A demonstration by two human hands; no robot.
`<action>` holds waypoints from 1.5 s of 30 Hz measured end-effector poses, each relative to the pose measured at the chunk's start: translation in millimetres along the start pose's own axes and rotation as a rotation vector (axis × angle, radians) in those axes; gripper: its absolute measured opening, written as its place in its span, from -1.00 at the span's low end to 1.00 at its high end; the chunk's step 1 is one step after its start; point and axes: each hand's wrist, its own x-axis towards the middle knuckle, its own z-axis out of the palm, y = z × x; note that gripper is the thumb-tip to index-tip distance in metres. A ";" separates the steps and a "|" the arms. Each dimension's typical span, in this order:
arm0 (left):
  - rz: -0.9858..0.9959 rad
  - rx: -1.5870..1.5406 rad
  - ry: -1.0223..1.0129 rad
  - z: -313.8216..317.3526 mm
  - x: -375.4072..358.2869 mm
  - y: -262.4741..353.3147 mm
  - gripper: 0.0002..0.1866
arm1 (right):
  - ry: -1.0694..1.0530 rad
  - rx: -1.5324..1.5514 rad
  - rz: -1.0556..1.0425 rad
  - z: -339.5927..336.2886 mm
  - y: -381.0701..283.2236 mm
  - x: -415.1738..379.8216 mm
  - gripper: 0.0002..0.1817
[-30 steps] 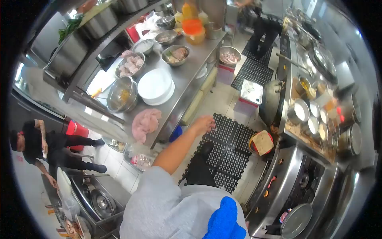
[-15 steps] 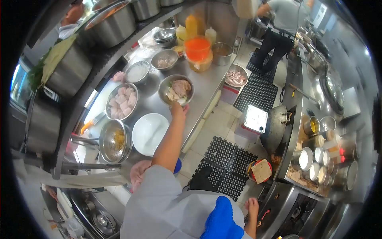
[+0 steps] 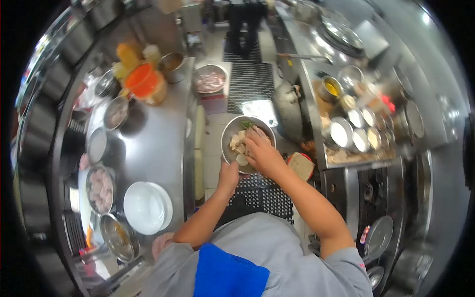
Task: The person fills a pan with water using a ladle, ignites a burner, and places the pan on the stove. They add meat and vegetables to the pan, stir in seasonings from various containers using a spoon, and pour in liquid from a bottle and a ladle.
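A steel mixing bowl (image 3: 226, 141) is held up in front of me, over the aisle. It contains pale pieces of meat (image 3: 236, 143), round pale slices (image 3: 242, 159) and some green leaves (image 3: 247, 124). My left hand (image 3: 228, 175) is closed on the bowl's near left rim. Inside the bowl's right side lies my right hand (image 3: 262, 151), its fingers stretched over the food and the thumb apart from them. What sits beneath that palm is hidden.
On the steel counter (image 3: 153, 119) at left stand white bowls (image 3: 143, 208), a bowl of pale meat chunks (image 3: 100, 189) and an orange container (image 3: 143, 81). A wok (image 3: 292, 114) and seasoning containers (image 3: 341, 132) are at right. Another person (image 3: 245, 27) stands farther up the aisle.
The steel bowl has left the counter and is now over the aisle in my left hand. My right hand has come from my side into the bowl. My view has turned right.
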 end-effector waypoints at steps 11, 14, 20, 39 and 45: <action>-0.312 0.410 -0.447 107.6 -46.5 -80.1 -0.53 | -0.359 -0.418 0.521 -70.2 61.0 -139.2 -0.33; -0.312 0.453 -0.560 137.9 -62.7 -103.6 -0.53 | -0.354 -0.457 0.493 -90.1 80.1 -200.7 -0.35; -0.474 0.529 -0.813 212.7 -116.6 -140.6 -0.56 | -0.420 -0.248 0.473 -134.8 105.4 -310.4 -0.42; -0.582 0.799 -1.060 328.4 -164.7 -199.8 -0.64 | -0.703 -0.139 0.944 -215.1 106.6 -405.2 -0.45; -0.628 0.859 -1.112 341.2 -162.2 -205.7 -0.63 | -0.418 0.062 1.119 -221.1 112.0 -430.7 -0.44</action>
